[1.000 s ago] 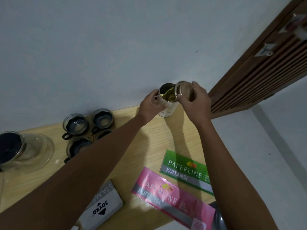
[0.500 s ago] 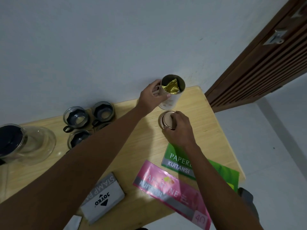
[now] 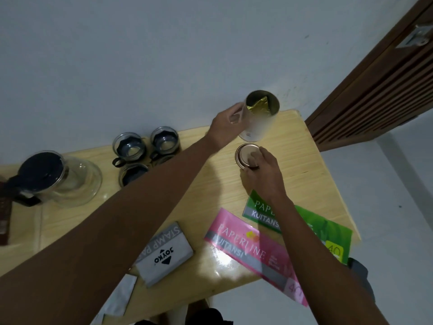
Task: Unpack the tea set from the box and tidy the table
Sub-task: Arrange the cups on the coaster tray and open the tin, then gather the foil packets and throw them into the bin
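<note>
Now, from the head camera, both arms reach forward over the wooden table (image 3: 304, 160). The left hand (image 3: 228, 127) is stretched out to the far edge, its fingers curled round the side of the open tea tin (image 3: 259, 120), which stands upright near the wall with a gold foil packet (image 3: 259, 106) showing inside. The right hand (image 3: 263, 175) is lower and nearer, palm down, its fingertips (image 3: 254, 159) resting on the round lid (image 3: 246, 155), which lies flat on the table just in front of the tin; whether they pinch its rim or only press on it I cannot tell.

Compared with a second ago, the lid has come off the tin's mouth, where the right hand held it, and is down on the tabletop; half a second ago it was already there, and both hands have hardly shifted since.

To the left stand the glass cups (image 3: 145, 146) and the glass teapot (image 3: 58, 177). Nearer lie a green receipt book (image 3: 311, 221), a pink receipt book (image 3: 248, 249) and a grey stamp pad box (image 3: 164, 252).
</note>
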